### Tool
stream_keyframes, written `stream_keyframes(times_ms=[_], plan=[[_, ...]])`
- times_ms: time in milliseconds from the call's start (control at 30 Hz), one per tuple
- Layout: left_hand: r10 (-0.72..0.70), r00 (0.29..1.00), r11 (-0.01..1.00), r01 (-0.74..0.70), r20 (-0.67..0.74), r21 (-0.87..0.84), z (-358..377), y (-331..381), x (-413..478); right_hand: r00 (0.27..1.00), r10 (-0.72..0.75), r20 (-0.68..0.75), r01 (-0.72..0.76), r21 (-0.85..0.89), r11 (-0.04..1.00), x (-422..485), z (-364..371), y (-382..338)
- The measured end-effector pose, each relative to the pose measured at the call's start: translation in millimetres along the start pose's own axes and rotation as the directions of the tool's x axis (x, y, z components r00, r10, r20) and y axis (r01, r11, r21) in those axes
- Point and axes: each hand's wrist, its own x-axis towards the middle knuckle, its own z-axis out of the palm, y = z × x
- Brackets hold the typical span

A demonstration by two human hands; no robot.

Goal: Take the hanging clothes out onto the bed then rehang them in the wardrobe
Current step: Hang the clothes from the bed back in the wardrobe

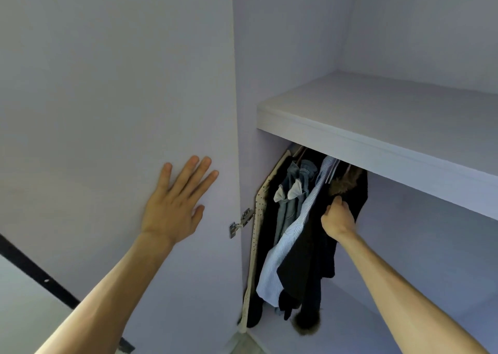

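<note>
Several garments hang bunched at the left end of the wardrobe under a white shelf (377, 127): a cream dotted piece (260, 219), denim shirts (292, 192), a light blue striped shirt (285, 246) and a black coat (310, 259) with a brown fur collar (346, 182). My right hand (338, 219) reaches in and grips the black coat just below the collar. My left hand (177, 202) lies flat, fingers spread, on the inside of the open wardrobe door (107, 111). The rail and hangers are hidden behind the shelf.
A metal hinge (241, 223) joins the door to the wardrobe side. To the right of the clothes is the wardrobe's white back wall (431, 246). A dark strip (37, 273) crosses the lower left.
</note>
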Motion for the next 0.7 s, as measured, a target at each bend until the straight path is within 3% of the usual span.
stream_keyframes(times_ms=[133,300,433,567,700], plan=[[-0.021,0.998,1.000,0.020,0.066,0.010,-7.3,1.1,-0.2,1.000,0.023,0.016,-0.024,0.072,0.997,5.9,7.7,-13.9],[0.007,0.984,0.993,0.013,0.179,-0.113,-18.2,-1.4,-17.3,0.999,0.036,0.037,-0.041,0.164,0.986,-27.4,-1.0,-5.8],[-0.063,0.950,0.910,0.180,0.305,-0.373,-28.2,7.6,-81.2,0.990,-0.113,0.084,0.089,0.242,0.966,-97.0,-3.7,-4.4],[-0.255,0.815,0.669,0.537,0.520,-0.514,-54.9,24.5,-190.7,0.928,-0.322,0.188,0.244,0.346,0.906,-206.8,14.6,-21.9],[-0.383,0.629,0.478,0.762,0.676,-0.437,-93.9,30.2,-339.1,0.767,-0.556,0.321,0.456,0.336,0.824,-318.5,62.0,-49.9]])
